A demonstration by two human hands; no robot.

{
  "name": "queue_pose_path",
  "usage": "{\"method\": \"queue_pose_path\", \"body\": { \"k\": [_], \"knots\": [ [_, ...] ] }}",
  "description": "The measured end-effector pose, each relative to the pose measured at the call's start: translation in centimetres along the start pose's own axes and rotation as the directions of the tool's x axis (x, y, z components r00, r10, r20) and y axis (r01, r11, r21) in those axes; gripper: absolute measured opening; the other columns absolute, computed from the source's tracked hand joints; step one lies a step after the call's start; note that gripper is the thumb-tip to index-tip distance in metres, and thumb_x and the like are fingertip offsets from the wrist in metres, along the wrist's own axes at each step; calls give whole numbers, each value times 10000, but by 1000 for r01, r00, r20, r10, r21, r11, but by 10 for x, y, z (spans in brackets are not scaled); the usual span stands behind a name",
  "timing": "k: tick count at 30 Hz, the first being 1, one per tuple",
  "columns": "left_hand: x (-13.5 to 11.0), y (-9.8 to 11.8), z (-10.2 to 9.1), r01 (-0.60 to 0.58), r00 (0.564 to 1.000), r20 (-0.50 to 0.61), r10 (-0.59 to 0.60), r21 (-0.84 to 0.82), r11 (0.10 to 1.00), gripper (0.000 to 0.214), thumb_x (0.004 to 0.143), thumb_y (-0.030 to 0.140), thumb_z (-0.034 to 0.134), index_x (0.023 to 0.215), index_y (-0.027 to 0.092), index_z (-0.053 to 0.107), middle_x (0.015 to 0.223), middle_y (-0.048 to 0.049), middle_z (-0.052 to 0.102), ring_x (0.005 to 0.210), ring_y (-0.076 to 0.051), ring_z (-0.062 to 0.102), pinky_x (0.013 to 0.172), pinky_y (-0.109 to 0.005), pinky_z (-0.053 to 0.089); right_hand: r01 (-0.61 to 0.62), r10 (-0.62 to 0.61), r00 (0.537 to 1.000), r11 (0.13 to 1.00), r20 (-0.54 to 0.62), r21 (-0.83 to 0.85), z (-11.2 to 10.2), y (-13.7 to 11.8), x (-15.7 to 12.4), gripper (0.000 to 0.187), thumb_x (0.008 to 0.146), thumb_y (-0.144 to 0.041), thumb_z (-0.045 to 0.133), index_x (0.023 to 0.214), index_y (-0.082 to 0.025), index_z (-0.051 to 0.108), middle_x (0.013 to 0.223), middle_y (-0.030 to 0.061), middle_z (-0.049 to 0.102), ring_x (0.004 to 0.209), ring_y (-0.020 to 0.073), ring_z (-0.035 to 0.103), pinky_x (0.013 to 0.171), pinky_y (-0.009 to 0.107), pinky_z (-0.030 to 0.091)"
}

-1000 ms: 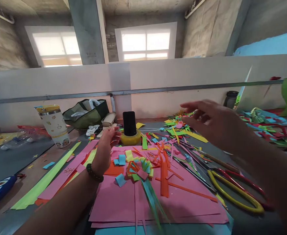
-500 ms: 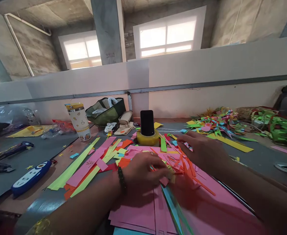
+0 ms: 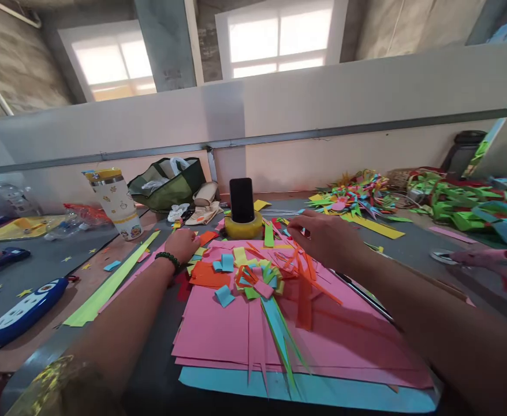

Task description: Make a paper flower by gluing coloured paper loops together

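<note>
A curled paper flower (image 3: 260, 280), made of blue, yellow, orange, pink and green loops, lies with long blue and green tails on a stack of pink paper (image 3: 219, 335). Left of it, my left hand (image 3: 182, 245) is closed over the loose paper strips, its fingertips hidden from view. My right hand (image 3: 323, 234) reaches the scraps behind the stack's right side, fingers curled down; what they pinch, if anything, is hidden. Orange strips (image 3: 304, 294) spread below that hand. A folded blue paper piece (image 3: 224, 296) rests beside the flower.
A phone (image 3: 241, 199) stands in a yellow tape roll (image 3: 243, 226) behind the stack. To the left are a tumbler (image 3: 117, 205) and a blue-white power strip (image 3: 30, 309). A pink glue gun (image 3: 491, 263) lies at right, near heaped paper decorations (image 3: 361, 193).
My left hand has left the paper flower and moved up and left over the strips, uncovering the flower. My right hand stays by the scraps. The view has shifted right and down.
</note>
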State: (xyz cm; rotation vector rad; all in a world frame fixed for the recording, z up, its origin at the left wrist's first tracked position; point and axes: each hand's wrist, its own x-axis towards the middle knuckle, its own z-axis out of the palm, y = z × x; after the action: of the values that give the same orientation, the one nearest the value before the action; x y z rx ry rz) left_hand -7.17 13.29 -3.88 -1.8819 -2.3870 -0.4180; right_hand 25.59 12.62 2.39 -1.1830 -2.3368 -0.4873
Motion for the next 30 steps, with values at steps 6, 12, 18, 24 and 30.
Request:
{"method": "queue_pose_path", "body": {
  "k": [6, 12, 18, 24, 30],
  "knots": [
    [-2, 4, -4, 29, 999, -14, -30, -24, 999, 275, 890, 382, 539, 880, 132, 653, 948, -71, 683, 932, -201, 624, 879, -420, 450, -9, 9, 998, 1000, 61, -3, 1, 1, 2, 255, 881, -275, 434, 816, -201, 669, 803, 33, 649, 646, 143, 561, 557, 254, 289],
    [1, -8, -11, 89, 979, -152, -138, -289, 953, 155, 760, 289, 620, 678, 189, 704, 763, -100, 713, 885, -283, 654, 756, -338, 449, -40, 39, 996, 999, 80, 10, -1, 1, 3, 236, 868, -268, 445, 761, -201, 644, 793, 25, 645, 643, 141, 556, 545, 250, 279],
    [7, -15, -23, -6, 926, -267, -266, -717, 698, 230, 682, 360, 657, 758, 152, 718, 691, -44, 701, 748, -219, 626, 660, -281, 444, -43, 42, 998, 998, 38, 34, 4, 7, 4, 227, 862, -284, 458, 792, -199, 657, 785, 25, 645, 652, 148, 565, 555, 254, 289],
    [-8, 15, -33, -106, 966, -168, -197, -951, 290, 360, 538, 424, 771, 762, 152, 700, 673, -11, 669, 629, -133, 576, 607, -241, 450, -47, 44, 998, 998, 43, 51, 1, 6, 5, 241, 869, -278, 446, 751, -198, 642, 773, 23, 633, 639, 142, 552, 561, 250, 302],
    [-33, 51, -40, -18, 1000, -17, 16, -998, 56, 338, 543, 388, 804, 774, 157, 716, 672, -25, 677, 598, -121, 603, 596, -239, 478, -41, 37, 999, 992, 37, 116, 3, 6, 5, 219, 859, -259, 467, 795, -198, 668, 798, 36, 665, 714, 167, 593, 592, 254, 346]
  ]
}}
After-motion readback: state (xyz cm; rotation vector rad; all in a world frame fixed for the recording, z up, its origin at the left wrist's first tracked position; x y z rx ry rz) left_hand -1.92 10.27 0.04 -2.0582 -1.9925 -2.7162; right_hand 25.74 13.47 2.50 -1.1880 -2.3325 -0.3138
